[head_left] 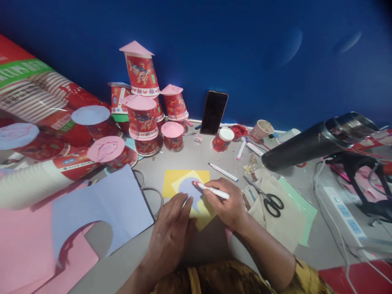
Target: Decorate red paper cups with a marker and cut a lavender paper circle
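My right hand (225, 200) is closed round a white marker (216, 190), its red-marked tip over a lavender paper cutout (190, 188). The cutout lies on a pale yellow sheet (206, 218), which overlaps a deeper yellow piece (171, 179). My left hand (171, 230) lies open on the papers, fingertips at the cutout's near left edge. Beyond my right hand, another white marker (223, 171) with a blue end rests on the table. Black-handled scissors (269, 202) lie to the right on beige cloth or paper (284, 220).
Red paper cups (142, 118) with pink paper tops stand stacked at the back left. A phone (214, 112) leans against the blue wall. A dark flask (306, 141) lies at right, near a power strip (344, 214). Cut lavender paper (122, 208) covers the left side.
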Tool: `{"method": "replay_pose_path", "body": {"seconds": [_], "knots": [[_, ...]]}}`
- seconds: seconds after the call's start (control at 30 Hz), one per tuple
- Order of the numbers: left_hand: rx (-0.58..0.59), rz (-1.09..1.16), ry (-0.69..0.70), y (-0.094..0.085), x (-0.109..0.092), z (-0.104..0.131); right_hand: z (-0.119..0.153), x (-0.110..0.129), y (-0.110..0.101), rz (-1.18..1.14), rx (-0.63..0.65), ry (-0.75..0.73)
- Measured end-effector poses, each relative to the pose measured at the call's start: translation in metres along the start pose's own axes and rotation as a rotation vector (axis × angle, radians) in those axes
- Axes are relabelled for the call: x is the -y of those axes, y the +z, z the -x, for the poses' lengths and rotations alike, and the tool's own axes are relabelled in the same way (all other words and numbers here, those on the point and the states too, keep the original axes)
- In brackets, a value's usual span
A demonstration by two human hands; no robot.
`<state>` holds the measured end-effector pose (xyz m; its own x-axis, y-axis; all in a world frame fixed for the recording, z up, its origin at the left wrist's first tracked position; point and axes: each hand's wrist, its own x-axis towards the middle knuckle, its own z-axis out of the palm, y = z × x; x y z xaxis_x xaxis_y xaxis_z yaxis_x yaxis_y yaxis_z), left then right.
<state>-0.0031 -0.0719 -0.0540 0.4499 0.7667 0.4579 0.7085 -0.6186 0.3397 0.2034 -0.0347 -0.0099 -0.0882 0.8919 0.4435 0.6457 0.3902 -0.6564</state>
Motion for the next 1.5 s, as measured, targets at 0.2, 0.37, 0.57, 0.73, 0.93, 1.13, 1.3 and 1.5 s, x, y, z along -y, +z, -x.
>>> {"method": "replay_pose_path", "body": {"seconds": [0.2, 0.37, 0.57, 0.73, 0.93, 1.13, 1.3, 1.5], "knots": [[0.013, -0.002, -0.002, -0.001, 0.0, -0.001, 0.001, 0.004, 0.012, -0.09, 0.056, -0.065], [0.04, 0.009, -0.012, 0.0, -0.001, 0.0, -0.001, 0.002, 0.014, -0.062, 0.067, -0.06], [0.046, 0.042, -0.034, 0.001, -0.001, 0.002, 0.0, 0.0, 0.017, -0.058, 0.092, -0.059], [0.054, 0.051, -0.04, 0.002, -0.001, 0.004, 0.001, 0.0, 0.017, -0.084, 0.092, -0.068], [0.044, 0.036, -0.033, 0.002, -0.001, 0.004, 0.0, 0.0, 0.018, -0.063, 0.073, -0.063], [0.03, 0.021, -0.017, 0.002, -0.001, 0.003, 0.0, 0.001, 0.015, -0.098, 0.043, -0.024], [0.002, 0.005, -0.005, 0.003, 0.0, 0.004, -0.001, 0.0, 0.013, -0.088, 0.024, -0.03], [0.036, 0.037, -0.012, 0.001, 0.0, 0.002, -0.001, 0.001, 0.016, -0.098, 0.044, -0.065]]}}
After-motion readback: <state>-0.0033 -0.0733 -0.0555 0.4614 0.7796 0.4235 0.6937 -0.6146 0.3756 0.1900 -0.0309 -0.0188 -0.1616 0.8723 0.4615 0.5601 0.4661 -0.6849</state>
